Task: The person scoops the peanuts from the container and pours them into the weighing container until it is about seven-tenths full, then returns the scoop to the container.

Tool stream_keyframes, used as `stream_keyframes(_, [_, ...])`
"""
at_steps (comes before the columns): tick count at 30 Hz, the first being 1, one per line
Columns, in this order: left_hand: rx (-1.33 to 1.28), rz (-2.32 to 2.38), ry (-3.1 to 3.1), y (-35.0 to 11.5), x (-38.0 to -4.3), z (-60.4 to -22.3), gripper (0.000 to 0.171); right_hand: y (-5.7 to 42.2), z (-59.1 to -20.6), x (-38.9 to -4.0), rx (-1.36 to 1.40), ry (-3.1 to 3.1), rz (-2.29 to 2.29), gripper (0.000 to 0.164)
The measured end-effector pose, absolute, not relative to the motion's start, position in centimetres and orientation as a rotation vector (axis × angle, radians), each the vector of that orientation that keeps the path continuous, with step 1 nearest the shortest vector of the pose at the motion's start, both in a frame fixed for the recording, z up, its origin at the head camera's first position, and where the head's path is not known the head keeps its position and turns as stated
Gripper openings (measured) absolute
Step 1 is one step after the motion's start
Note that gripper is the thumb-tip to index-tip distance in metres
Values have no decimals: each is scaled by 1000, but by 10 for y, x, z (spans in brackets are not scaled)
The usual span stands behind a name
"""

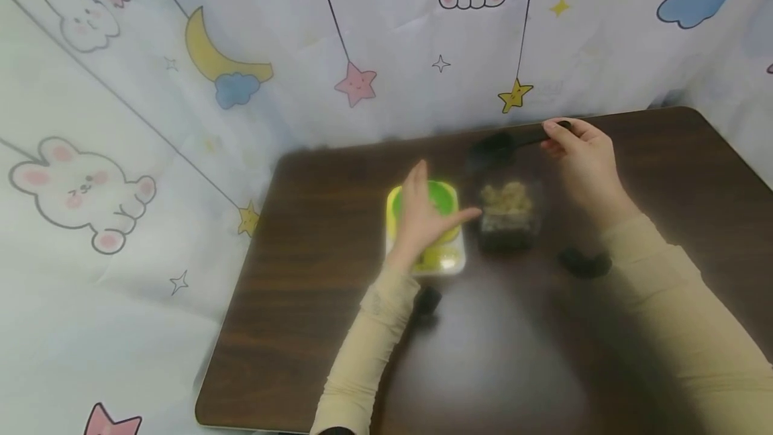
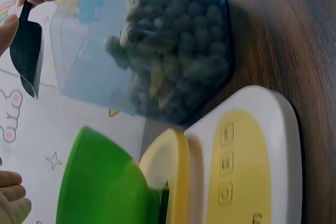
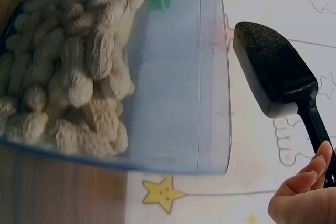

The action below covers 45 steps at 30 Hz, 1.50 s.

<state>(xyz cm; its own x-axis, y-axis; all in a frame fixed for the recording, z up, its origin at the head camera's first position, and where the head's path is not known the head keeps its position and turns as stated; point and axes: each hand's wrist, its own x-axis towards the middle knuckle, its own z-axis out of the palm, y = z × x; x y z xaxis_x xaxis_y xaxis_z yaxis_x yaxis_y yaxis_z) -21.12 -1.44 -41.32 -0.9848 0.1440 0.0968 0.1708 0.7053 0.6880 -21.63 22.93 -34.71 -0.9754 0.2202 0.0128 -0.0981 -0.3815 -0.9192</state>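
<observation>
My right hand (image 1: pixel 582 160) grips the handle of a black scoop (image 3: pixel 275 66), raised above and behind a clear plastic box (image 3: pixel 173 82). Unshelled peanuts (image 3: pixel 79 72) fill the lower part of this box. No peanuts show in the scoop in the right wrist view. Over a green bowl (image 2: pixel 100 182) my left hand (image 1: pixel 423 217) is spread, thumb pointing toward the box and fingers extended. That bowl sits on the yellow round platform of a white and yellow kitchen scale (image 2: pixel 283 129). The hand covers part of the bowl in the head view.
A dark brown table (image 1: pixel 314 254) bears the scale and the box side by side. Behind and to the left hangs a white curtain (image 1: pixel 290 39) with cartoon prints, close to the table's edges. Dark blurred things (image 1: pixel 584 264) show beside both wrists.
</observation>
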Motion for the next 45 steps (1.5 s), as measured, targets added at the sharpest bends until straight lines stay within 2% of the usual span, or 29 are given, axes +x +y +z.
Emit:
stream_keyframes(15, [-518,-1171,-2846,23,-207,-413,125,249,-345,-213,-108,-1387,2512,4])
stream_keyframes(32, [-574,-1252,-2803,45,-206,-425,118,255,-347,-210,-129,-1553,2383,6])
stream_keyframes(38, [-563,-1277,-2803,48,-206,-427,115,255,-348,-208,-170,-1841,2201,11])
stream_keyframes(45, [-544,-1312,-2811,51,-205,-428,111,252,-348,-206,-175,-2263,1778,20])
